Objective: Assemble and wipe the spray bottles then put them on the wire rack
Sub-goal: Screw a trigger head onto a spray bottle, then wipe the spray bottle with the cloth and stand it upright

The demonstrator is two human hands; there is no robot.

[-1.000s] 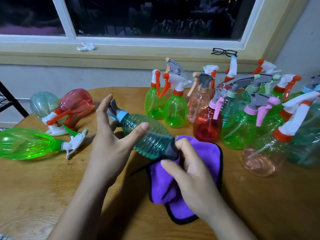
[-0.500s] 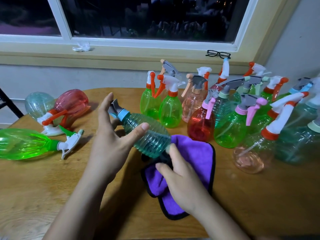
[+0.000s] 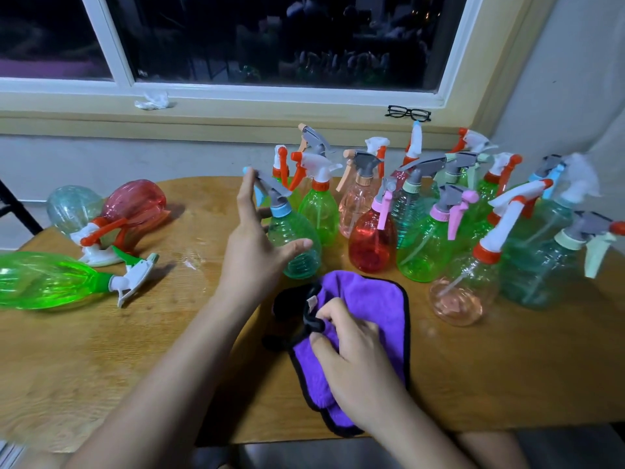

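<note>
Now, by size.

Table [image 3: 507,384]: wood, under a dark window.

Cluster [image 3: 439,211]: assembled bottles standing crowded over the table's far-right part, heads fitted.

Green bottle [image 3: 44,279], red bottle [image 3: 135,204], pale bottle [image 3: 71,208]: lying on their sides by the left edge. The red and pale ones touch.

Cloth [image 3: 368,299]: purple, black-bound, rumpled, midway along the near edge.

Left hand [image 3: 253,262]: fingers spread and nearly straight, thumb laid across the teal bottle's belly, forefinger up beside its nozzle. It steadies rather than clasps, as far as I can see.

Right hand [image 3: 351,363]: curled down on the cloth, bunching its left hem.

Teal bottle [image 3: 301,252]: head fitted. It seems to stand on the table just beyond the cloth's far edge, at the cluster's left end.
- Step, by my reading: the wipe of this one is finished or paused, and I am setting it upright.
- Next move: either let go cleanly so it does not tip into its neighbours, or take a firm grasp at the neck to carry it to the rack.
- Long axis: near upright, leaning slightly left.
- Nozzle: points left and away.

Dark bar [image 3: 20,207]: beyond the left edge. It may be the rack, but I cannot tell.

Glasses [image 3: 408,113]: on the sill, right.

Tissue [image 3: 152,100]: crumpled, on the sill, left.
</note>
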